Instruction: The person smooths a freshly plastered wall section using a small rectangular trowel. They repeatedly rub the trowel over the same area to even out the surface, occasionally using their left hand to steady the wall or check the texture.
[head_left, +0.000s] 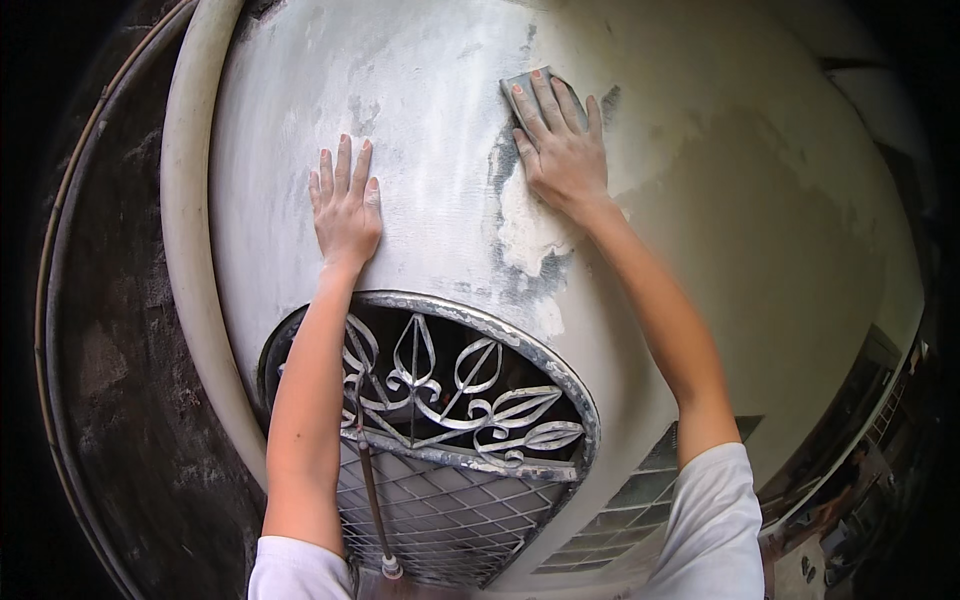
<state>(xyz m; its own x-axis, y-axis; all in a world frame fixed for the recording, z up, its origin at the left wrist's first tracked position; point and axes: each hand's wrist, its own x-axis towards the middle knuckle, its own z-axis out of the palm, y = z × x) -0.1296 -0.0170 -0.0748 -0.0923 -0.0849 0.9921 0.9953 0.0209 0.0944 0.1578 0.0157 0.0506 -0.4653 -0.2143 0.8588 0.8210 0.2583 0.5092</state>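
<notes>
Both my arms reach up to a pale wall (430, 225) with patches of white and grey. My left hand (346, 212) lies flat on it, fingers stretched upward, with nothing under the fingers that I can see. Higher and to the right, my right hand (563, 150) presses a piece of grey sandpaper (518, 92) flat to the wall. Its fingers are spread over the sheet and cover most of it. Whitish dust coats the fingers of both hands. Just below the right hand is a rough white patch (530, 230) with dark grey edges.
Beneath my hands is an arched opening with a scrolled metal grille (480, 400) and lattice bars. A thin pole (372, 495) stands before it. A thick pale pipe (190, 200) runs down the left, beside a dark rough wall (120, 350). A slatted window (640, 495) is at lower right.
</notes>
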